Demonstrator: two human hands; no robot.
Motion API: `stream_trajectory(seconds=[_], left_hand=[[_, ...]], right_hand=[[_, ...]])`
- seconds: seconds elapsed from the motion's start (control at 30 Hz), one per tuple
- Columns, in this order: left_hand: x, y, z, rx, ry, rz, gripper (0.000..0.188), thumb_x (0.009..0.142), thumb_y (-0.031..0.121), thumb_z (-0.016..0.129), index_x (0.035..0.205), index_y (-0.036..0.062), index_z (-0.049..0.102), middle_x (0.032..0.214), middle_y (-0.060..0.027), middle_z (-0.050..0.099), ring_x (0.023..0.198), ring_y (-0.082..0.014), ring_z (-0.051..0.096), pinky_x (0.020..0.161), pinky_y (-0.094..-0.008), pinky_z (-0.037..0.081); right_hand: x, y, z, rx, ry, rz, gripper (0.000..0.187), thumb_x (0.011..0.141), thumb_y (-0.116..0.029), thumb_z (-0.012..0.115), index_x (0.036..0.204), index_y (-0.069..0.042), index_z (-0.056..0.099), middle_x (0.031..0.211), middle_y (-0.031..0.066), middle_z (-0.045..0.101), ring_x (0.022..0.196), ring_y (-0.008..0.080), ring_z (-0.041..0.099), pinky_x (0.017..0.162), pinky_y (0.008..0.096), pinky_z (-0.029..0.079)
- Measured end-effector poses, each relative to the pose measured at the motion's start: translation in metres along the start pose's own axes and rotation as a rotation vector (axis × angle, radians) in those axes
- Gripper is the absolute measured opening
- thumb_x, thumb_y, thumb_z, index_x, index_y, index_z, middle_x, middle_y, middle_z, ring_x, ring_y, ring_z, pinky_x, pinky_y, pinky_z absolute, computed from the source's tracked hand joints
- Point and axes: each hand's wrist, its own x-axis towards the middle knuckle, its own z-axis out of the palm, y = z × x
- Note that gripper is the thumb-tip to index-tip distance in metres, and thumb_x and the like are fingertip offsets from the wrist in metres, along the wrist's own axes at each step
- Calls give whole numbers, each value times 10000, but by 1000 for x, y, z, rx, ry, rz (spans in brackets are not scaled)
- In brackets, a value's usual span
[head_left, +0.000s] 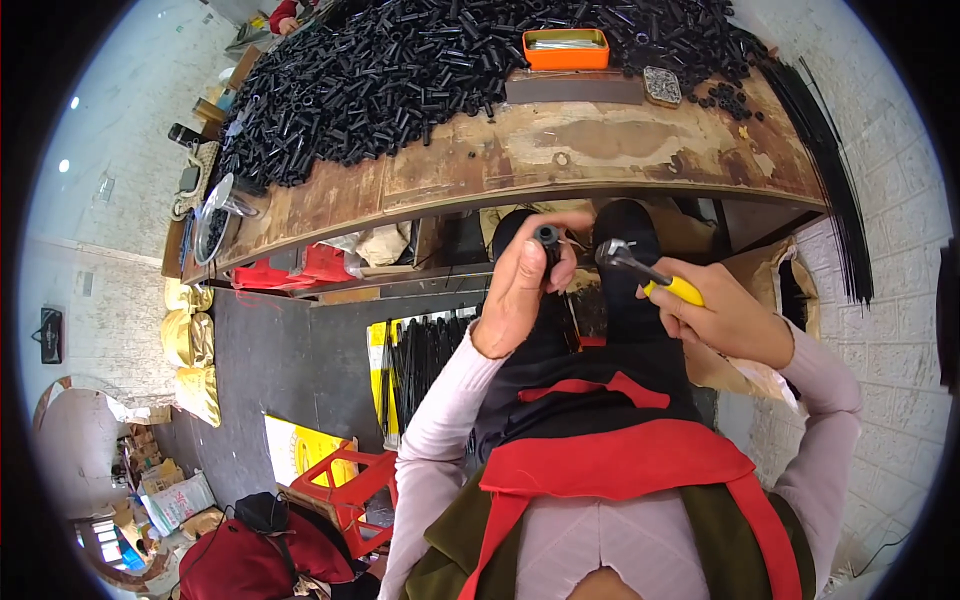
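Observation:
My left hand (522,285) is closed round a black tube (546,236), its round open end turned up, above my lap. Beyond the grip the rest of the tube is partly hidden by my fingers. To the right, my right hand (722,312) grips a small hammer (630,262) by its yellow and black handle. The hammer's metal head points toward the tube, with a gap between them. Both hands are just in front of the table's near edge.
A worn wooden table (450,175) bears a big heap of black tubes (400,75), an orange tin (566,58) of thin metal pieces and a small clear box (661,86). Long black rods (835,180) hang at right. A red stool (350,490) stands at lower left.

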Motion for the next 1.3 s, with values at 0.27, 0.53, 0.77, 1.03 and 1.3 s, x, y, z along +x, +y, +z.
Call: stream_trajectory(seconds=[0.27,0.53,0.77,1.03,1.3], left_hand=[[-2,5,13,99,-75,-35,566,1010,562,366,1053,5,462,758,-10,423,681,-91,370,616,-240,322],[-5,6,12,112,-150,-52,544,1014,555,363,1046,20,457,768,-8,421,691,-95,373,622,-241,321],[-6,0,17,147,1,1,510,1035,517,350,1012,24,479,747,19,414,660,-66,344,587,-219,300],[-9,-2,9,41,-51,-38,542,1022,531,369,1043,0,480,764,-2,414,676,-84,354,621,-243,328],[-2,3,22,127,-112,-74,549,1023,544,343,1039,10,470,723,18,396,655,-66,331,599,-228,298]], right_hand=[[-3,8,3,-51,-55,-134,391,1010,-276,520,1330,-50,525,736,47,614,615,126,568,592,293,462],[-10,-32,-23,-47,-286,45,342,1036,-340,461,1044,-15,565,750,52,601,584,126,601,569,267,493],[1,-21,-16,-62,-261,122,354,1030,-321,477,885,-3,535,641,39,552,492,107,552,446,271,447],[8,24,12,116,-192,-277,283,1023,-215,504,1221,-17,544,738,43,582,619,100,582,581,244,464],[-19,-21,-17,-161,-148,63,286,1017,-256,502,1188,-35,562,675,34,542,604,120,522,561,316,423]])
